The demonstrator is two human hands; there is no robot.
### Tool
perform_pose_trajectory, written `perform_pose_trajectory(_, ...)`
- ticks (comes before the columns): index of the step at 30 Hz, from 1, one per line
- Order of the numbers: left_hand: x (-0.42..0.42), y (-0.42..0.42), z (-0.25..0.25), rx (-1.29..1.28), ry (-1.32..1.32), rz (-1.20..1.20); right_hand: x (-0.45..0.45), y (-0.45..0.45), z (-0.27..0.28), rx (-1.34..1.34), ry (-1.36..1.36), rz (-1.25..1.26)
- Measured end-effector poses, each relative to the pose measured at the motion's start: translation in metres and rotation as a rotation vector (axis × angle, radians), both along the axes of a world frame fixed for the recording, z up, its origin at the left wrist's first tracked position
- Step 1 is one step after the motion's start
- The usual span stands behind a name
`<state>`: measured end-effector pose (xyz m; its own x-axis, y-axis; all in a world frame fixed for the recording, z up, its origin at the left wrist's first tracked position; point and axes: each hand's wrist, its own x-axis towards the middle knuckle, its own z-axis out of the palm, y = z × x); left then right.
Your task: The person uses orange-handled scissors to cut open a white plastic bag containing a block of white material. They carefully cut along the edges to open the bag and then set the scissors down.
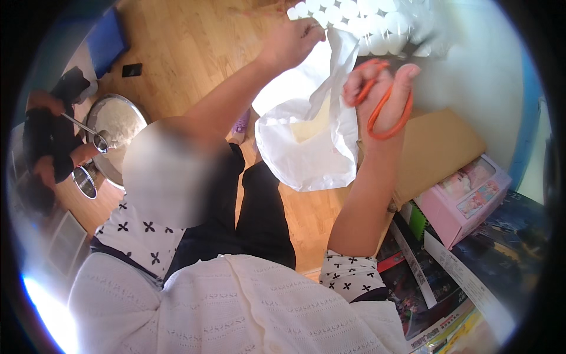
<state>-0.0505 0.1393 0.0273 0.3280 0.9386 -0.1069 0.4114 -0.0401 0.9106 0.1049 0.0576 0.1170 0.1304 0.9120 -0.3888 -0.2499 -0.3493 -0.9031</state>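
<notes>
A white plastic bag (309, 155) hangs in front of me, its lower part bulging over pale contents. My left hand (294, 42) is closed on the bag's upper edge. To the right of the bag, my right hand (376, 95) has its fingers and thumb through the orange handles of a pair of scissors (391, 115). The dark blades point up and away and are blurred. Beyond the bag lies a clear-wrapped pack of white round items (371, 20).
A cardboard box (433, 150), a pink toy box (468, 194) and dark printed boxes (495, 239) stand at the right. At the left, a person in dark clothes (53, 128) holds a ladle over a large metal basin (119, 119), near a phone (132, 70) on the wooden floor.
</notes>
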Motion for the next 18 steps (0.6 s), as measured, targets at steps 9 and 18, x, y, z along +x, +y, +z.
perform_pose_trajectory(9,0.008,-0.012,-0.008,0.014,-0.038,0.083,0.000,-0.009,-0.009,-0.465,-0.088,0.394)
perform_pose_trajectory(18,0.006,-0.015,-0.002,0.112,0.016,0.033,-0.003,0.005,-0.026,-0.553,-0.120,0.472)
